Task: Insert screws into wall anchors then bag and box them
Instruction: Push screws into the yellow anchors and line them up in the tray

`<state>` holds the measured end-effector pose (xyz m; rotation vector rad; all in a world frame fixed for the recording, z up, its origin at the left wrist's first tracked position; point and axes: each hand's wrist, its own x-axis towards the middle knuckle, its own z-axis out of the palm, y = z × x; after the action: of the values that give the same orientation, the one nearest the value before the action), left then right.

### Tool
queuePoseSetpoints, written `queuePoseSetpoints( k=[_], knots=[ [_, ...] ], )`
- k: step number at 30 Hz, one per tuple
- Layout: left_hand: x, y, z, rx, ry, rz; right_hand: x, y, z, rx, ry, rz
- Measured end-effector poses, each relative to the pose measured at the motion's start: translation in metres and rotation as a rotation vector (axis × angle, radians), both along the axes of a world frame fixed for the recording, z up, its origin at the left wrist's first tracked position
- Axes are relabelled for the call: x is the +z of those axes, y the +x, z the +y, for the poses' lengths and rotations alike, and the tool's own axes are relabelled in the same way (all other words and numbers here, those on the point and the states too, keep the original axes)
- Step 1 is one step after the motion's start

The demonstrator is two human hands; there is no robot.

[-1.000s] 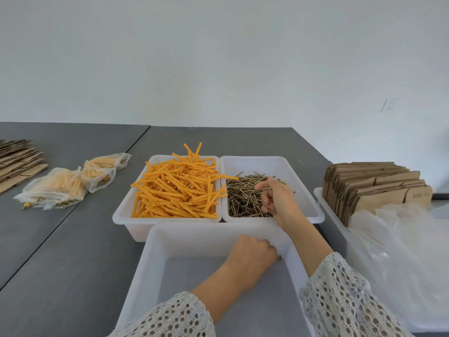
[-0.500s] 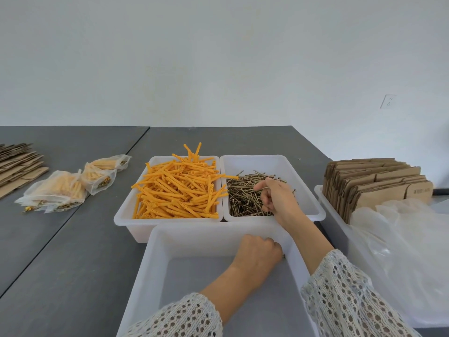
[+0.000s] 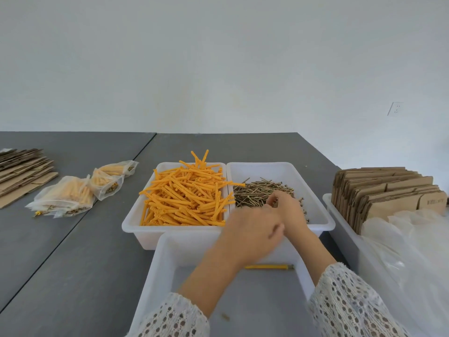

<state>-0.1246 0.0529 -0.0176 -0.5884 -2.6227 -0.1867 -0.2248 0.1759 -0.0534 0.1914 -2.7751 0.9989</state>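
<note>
Right hand (image 3: 286, 210) was down in the screw bin (image 3: 279, 170), fingers curled into the pile of screws (image 3: 257, 193) — whether a screw was actually pinched could not be told, the fingertips being buried. Left hand (image 3: 252, 232) hung blurred above the seam between the near bin and the two far ones, back of the hand to the camera; its fingers looked loosely curled with nothing visible in them, though the blur left that uncertain.

Judged step: fetching one screw and one anchor for the next pairing. Done well, it would mean lifting a single screw clear by its shank, not a tangled clump, and taking one anchor from the top of the heap so the rest did not spill over the rim.

Containers:
- Anchor bin (image 3: 136, 222), far left of the pair — heaped with orange wall anchors (image 3: 184, 198), some overhanging the shared rim.
- Screw bin — brass-coloured screws, lower pile toward its left side.
- Near bin (image 3: 158, 276), at the tabletop's near edge — one finished anchor with screw (image 3: 268, 266) lying against its far wall.
- Right-hand tray (image 3: 328, 203) — flat cardboard boxes (image 3: 386, 190) on edge, clear plastic bags (image 3: 413, 239) in front.
- Filled bags (image 3: 73, 194) lay on the tabletop toward its left edge.
</note>
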Motion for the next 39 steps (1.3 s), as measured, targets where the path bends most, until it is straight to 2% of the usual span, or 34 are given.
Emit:
queuePoseSetpoints(
  k=[2, 4, 7, 9, 11, 24, 26, 29, 33, 35, 39],
  knots=[
    [0.008, -0.005, -0.024, 0.195, 0.16, 0.126, -0.001, 0.002, -0.005, 0.022, 0.158, -0.06],
    [0.008, -0.007, -0.047, 0.447, 0.259, 0.207, 0.0, 0.003, -0.008, 0.024, 0.22, -0.107],
    [-0.007, -0.01, -0.07, 0.707, 0.209, 0.012, 0.002, 0.003, -0.008, -0.001, 0.233, -0.133],
    [-0.018, -0.01, -0.072, 0.76, 0.14, -0.11, 0.003, 0.004, -0.009, -0.026, 0.231, -0.126],
    [-0.022, -0.011, -0.071, 0.775, 0.117, -0.153, 0.004, 0.005, -0.01, -0.055, 0.228, -0.135],
    [-0.022, -0.011, -0.07, 0.701, 0.265, -0.036, 0.009, 0.007, -0.016, -0.138, 0.253, -0.172],
    [-0.019, -0.01, -0.069, 0.666, 0.391, 0.016, 0.008, 0.008, -0.017, -0.154, 0.233, -0.143],
    [-0.013, -0.01, -0.068, 0.543, 0.688, 0.062, 0.006, 0.008, -0.015, -0.13, 0.181, -0.097],
    [-0.006, -0.015, -0.059, 0.227, 1.308, -0.08, 0.0, 0.002, -0.012, -0.078, 0.159, -0.083],
    [-0.005, -0.014, -0.055, 0.107, 1.349, -0.162, -0.002, 0.001, -0.012, -0.087, 0.148, -0.051],
    [-0.009, -0.015, -0.048, -0.031, 1.232, -0.258, -0.003, 0.006, -0.015, -0.076, 0.045, 0.07]
  ],
)
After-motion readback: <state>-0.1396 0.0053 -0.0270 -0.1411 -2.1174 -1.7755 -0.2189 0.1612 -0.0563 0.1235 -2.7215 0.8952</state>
